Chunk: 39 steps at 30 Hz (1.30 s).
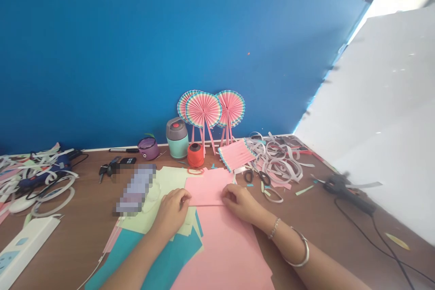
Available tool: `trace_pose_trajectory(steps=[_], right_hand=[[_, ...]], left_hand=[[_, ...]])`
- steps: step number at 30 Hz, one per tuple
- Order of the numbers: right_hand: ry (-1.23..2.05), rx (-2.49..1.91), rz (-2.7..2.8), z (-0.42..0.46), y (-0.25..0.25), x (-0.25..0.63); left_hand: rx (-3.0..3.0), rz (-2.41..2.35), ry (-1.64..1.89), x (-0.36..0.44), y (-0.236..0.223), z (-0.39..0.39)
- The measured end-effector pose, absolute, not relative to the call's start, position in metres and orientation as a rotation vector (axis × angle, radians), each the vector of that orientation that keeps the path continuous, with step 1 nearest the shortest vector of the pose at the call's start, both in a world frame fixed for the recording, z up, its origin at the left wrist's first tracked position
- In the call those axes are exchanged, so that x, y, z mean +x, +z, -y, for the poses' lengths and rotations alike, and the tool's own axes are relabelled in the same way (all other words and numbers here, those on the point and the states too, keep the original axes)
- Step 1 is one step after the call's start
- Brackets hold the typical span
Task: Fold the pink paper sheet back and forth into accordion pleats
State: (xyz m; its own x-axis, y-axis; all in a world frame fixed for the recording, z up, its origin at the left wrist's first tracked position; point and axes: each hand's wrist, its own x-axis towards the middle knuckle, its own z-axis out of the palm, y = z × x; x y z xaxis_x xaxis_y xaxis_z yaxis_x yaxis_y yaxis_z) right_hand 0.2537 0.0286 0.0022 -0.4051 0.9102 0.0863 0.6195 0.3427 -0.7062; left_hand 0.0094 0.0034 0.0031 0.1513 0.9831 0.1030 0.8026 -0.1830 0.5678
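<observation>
A small pink paper sheet (208, 189) lies between my two hands, with a straight near edge that looks folded. My left hand (172, 210) is closed with its fingertips at the near left corner of this sheet. At the opposite corner, my right hand (243, 204) pinches the edge between thumb and fingers. Beneath it spreads a larger pink paper (222, 253). Pale green paper (170, 176) and teal paper (176, 258) lie under and beside my left forearm. Scissors (256, 176) rest just beyond my right hand, beside a pleated pink paper strip (237, 154).
Round pleated paper fans (204, 109) lean against the blue wall behind a thermos (177, 139) and red thread spool (195, 156). Curled paper strips (280, 158) heap at the right, near a glue gun (350, 192) with a cable. Left are a phone (137, 188) and power strip (29, 249).
</observation>
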Motion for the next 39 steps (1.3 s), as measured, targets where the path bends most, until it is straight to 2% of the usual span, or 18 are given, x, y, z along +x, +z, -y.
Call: trace_pose_trajectory(steps=[9,18,22,34,39], right_hand=[[0.762,-1.319,2.176,-0.027,-0.001,0.253],[0.245,-1.042,2.603,-0.020,0.002,0.249],[0.124,-1.004,2.708,-0.020,-0.001,0.247],[0.194,-1.083,2.627,-0.017,0.018,0.265],[0.050,-1.009,2.647,-0.021,0.010,0.262]], left_hand=[[2.195,-1.758,0.571,0.012,0.004,-0.001],[2.743,-1.454,0.482,0.015,-0.005,-0.002],[2.826,-1.391,0.426,0.015,-0.008,-0.002],[2.676,-1.557,0.581,-0.008,0.007,-0.004],[2.519,-1.623,0.969,-0.006,0.007,-0.004]])
